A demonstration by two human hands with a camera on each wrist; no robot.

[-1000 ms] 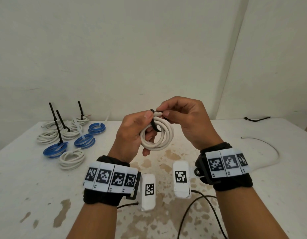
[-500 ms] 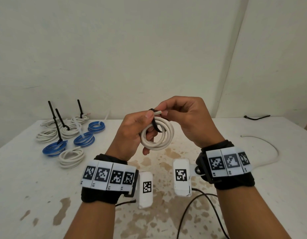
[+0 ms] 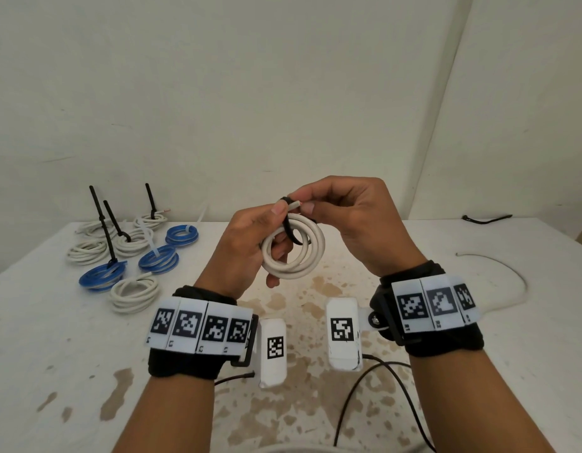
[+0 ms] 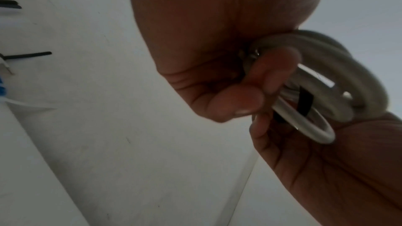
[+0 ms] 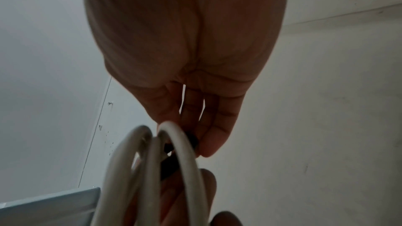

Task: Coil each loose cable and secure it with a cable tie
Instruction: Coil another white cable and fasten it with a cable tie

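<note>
Two hands hold a coiled white round cable (image 3: 294, 253) above a stained white counter (image 3: 316, 403).
The left hand (image 3: 250, 243) grips the coil's left side; the right hand (image 3: 351, 217) pinches a black plastic cable tie (image 3: 288, 223) looped round the coil's top; tied white and blue cable coils (image 3: 132, 250) lie far left; a loose white cable (image 3: 505, 276) lies right.
</note>
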